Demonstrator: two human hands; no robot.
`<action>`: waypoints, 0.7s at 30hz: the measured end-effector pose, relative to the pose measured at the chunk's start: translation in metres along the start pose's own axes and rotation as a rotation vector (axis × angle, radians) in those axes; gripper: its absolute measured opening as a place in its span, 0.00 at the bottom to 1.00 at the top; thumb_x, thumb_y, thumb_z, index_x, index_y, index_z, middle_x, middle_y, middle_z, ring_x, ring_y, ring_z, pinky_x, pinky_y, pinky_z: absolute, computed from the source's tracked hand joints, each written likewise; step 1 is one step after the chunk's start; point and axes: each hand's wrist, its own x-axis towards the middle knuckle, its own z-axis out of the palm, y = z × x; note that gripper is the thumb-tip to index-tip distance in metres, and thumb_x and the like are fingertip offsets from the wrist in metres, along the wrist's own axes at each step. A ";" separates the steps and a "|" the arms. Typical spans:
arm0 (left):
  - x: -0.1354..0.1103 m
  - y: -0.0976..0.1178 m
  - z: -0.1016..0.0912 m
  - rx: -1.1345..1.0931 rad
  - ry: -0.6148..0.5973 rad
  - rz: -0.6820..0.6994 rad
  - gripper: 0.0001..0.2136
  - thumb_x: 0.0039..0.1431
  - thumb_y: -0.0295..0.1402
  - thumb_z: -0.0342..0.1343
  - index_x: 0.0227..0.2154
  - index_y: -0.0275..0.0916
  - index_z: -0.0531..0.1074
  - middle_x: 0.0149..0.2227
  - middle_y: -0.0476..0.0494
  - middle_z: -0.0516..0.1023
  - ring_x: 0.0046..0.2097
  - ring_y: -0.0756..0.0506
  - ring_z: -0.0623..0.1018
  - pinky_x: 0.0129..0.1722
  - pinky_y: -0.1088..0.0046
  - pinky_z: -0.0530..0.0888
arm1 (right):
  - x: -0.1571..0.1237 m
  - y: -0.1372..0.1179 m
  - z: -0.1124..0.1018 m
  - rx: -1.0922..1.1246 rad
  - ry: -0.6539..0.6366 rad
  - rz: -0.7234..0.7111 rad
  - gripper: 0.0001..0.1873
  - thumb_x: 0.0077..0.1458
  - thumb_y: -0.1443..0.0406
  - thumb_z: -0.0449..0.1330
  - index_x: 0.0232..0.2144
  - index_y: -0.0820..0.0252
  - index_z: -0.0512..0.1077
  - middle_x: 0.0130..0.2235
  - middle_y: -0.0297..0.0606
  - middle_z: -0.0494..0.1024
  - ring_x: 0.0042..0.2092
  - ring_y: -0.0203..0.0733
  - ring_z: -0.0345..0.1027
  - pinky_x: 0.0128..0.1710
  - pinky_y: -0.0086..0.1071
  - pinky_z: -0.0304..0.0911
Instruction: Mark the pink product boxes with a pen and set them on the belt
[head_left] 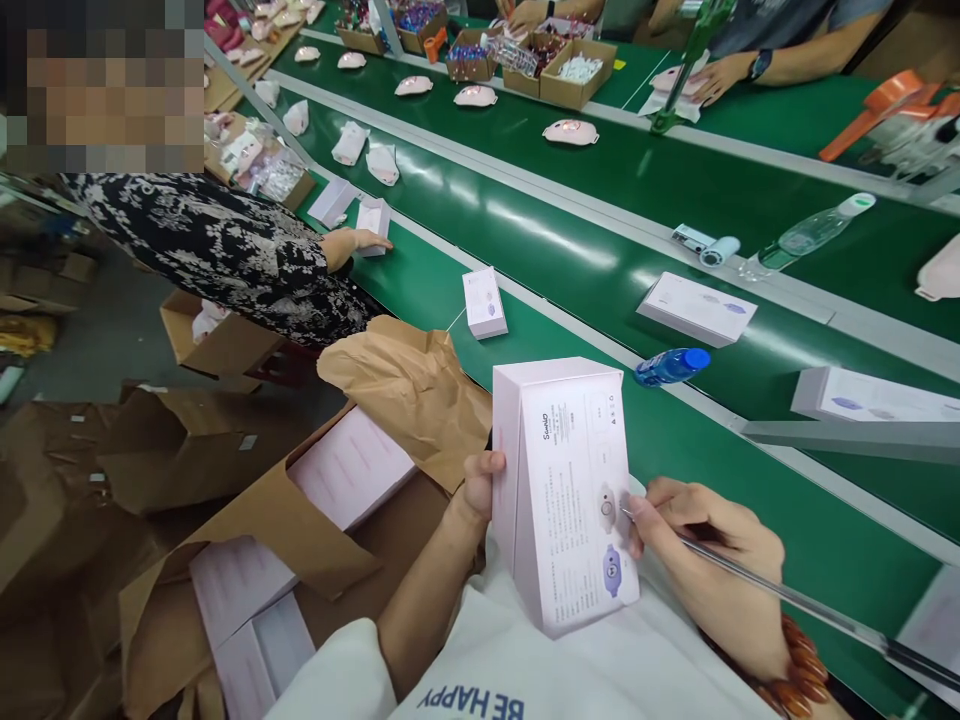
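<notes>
A pale box [566, 520] is gripped by the curled left hand [481, 485], a slim rod [795, 592] by the closely pinched right hand [709, 550].

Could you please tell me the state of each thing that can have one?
Held box: looks closed, tilted
Left hand: gripping the held box
Right hand: closed on metal tool
Large carton: open, boxes inside
Blue-capped bottle: capped, lying down
Clear bottle: capped, lying down

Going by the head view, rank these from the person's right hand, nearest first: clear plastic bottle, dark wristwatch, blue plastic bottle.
1. Blue plastic bottle, beyond the right hand.
2. Clear plastic bottle, farther right.
3. Dark wristwatch, near the picture's top.
</notes>
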 end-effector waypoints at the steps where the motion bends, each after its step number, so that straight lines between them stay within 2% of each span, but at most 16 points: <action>1: 0.000 0.000 -0.001 0.007 0.004 -0.002 0.29 0.42 0.51 0.70 0.44 0.34 0.83 0.47 0.32 0.89 0.64 0.20 0.78 0.65 0.42 0.74 | 0.000 0.000 0.000 0.000 0.002 0.000 0.21 0.64 0.74 0.66 0.22 0.54 0.66 0.20 0.28 0.73 0.24 0.34 0.65 0.25 0.31 0.60; 6: -0.001 -0.001 -0.003 0.024 0.012 -0.014 0.30 0.42 0.52 0.69 0.45 0.35 0.82 0.50 0.30 0.88 0.64 0.19 0.78 0.64 0.41 0.75 | -0.002 -0.001 -0.001 0.002 0.013 0.019 0.22 0.64 0.72 0.67 0.21 0.53 0.66 0.20 0.29 0.73 0.23 0.36 0.66 0.24 0.33 0.59; 9: -0.002 -0.001 -0.002 -0.011 0.029 -0.023 0.33 0.42 0.51 0.70 0.49 0.36 0.82 0.49 0.32 0.88 0.63 0.20 0.79 0.65 0.39 0.73 | -0.004 -0.001 -0.002 0.049 0.059 0.056 0.20 0.64 0.69 0.69 0.22 0.53 0.69 0.21 0.29 0.75 0.24 0.38 0.70 0.25 0.34 0.63; 11: -0.001 -0.003 -0.002 -0.040 0.051 -0.040 0.35 0.41 0.50 0.71 0.52 0.36 0.81 0.49 0.35 0.88 0.61 0.21 0.80 0.65 0.39 0.73 | -0.003 0.001 -0.005 0.107 0.169 0.130 0.10 0.67 0.62 0.68 0.31 0.51 0.78 0.23 0.31 0.78 0.25 0.41 0.73 0.26 0.36 0.67; 12: -0.001 -0.004 -0.002 -0.054 0.065 -0.036 0.35 0.40 0.49 0.71 0.53 0.37 0.81 0.48 0.35 0.88 0.60 0.22 0.81 0.64 0.40 0.73 | -0.002 0.003 -0.008 0.126 0.245 0.182 0.10 0.70 0.56 0.66 0.37 0.51 0.82 0.25 0.34 0.79 0.26 0.43 0.74 0.26 0.38 0.69; 14: 0.003 -0.007 -0.003 -0.081 0.101 0.016 0.34 0.41 0.50 0.71 0.51 0.38 0.82 0.47 0.37 0.89 0.60 0.22 0.81 0.64 0.40 0.73 | 0.000 0.010 -0.014 0.128 0.369 0.309 0.24 0.72 0.45 0.57 0.47 0.54 0.84 0.26 0.40 0.82 0.27 0.47 0.76 0.26 0.41 0.71; 15: 0.006 -0.008 -0.004 -0.095 0.122 0.059 0.32 0.41 0.50 0.71 0.50 0.39 0.82 0.47 0.37 0.89 0.60 0.22 0.81 0.64 0.40 0.72 | 0.002 0.014 -0.017 0.116 0.399 0.377 0.30 0.72 0.42 0.54 0.48 0.56 0.84 0.27 0.42 0.83 0.28 0.48 0.76 0.28 0.42 0.73; 16: 0.009 -0.010 -0.004 -0.108 0.138 0.100 0.32 0.42 0.51 0.71 0.49 0.39 0.82 0.48 0.37 0.89 0.62 0.21 0.79 0.65 0.39 0.71 | 0.003 0.020 -0.020 0.104 0.390 0.449 0.32 0.70 0.39 0.54 0.47 0.57 0.84 0.29 0.45 0.85 0.29 0.48 0.78 0.31 0.42 0.77; 18: 0.018 -0.013 -0.003 -0.131 0.143 0.152 0.34 0.43 0.54 0.72 0.51 0.39 0.82 0.52 0.35 0.88 0.66 0.21 0.76 0.68 0.39 0.68 | 0.004 0.034 -0.025 0.129 0.230 0.576 0.32 0.63 0.38 0.62 0.47 0.57 0.84 0.42 0.51 0.89 0.39 0.53 0.83 0.41 0.45 0.82; 19: 0.023 -0.015 -0.002 -0.141 0.138 0.166 0.35 0.43 0.56 0.73 0.51 0.38 0.82 0.54 0.35 0.87 0.68 0.20 0.75 0.69 0.39 0.67 | 0.002 0.042 -0.027 0.168 0.101 0.627 0.33 0.59 0.38 0.68 0.52 0.56 0.84 0.52 0.53 0.88 0.48 0.57 0.84 0.47 0.46 0.82; 21: 0.032 -0.019 -0.002 -0.159 0.127 0.174 0.38 0.41 0.58 0.74 0.52 0.38 0.83 0.56 0.35 0.86 0.69 0.20 0.73 0.70 0.41 0.66 | -0.003 0.059 -0.031 0.266 -0.135 0.718 0.42 0.52 0.41 0.74 0.64 0.51 0.77 0.67 0.52 0.78 0.64 0.64 0.76 0.55 0.50 0.80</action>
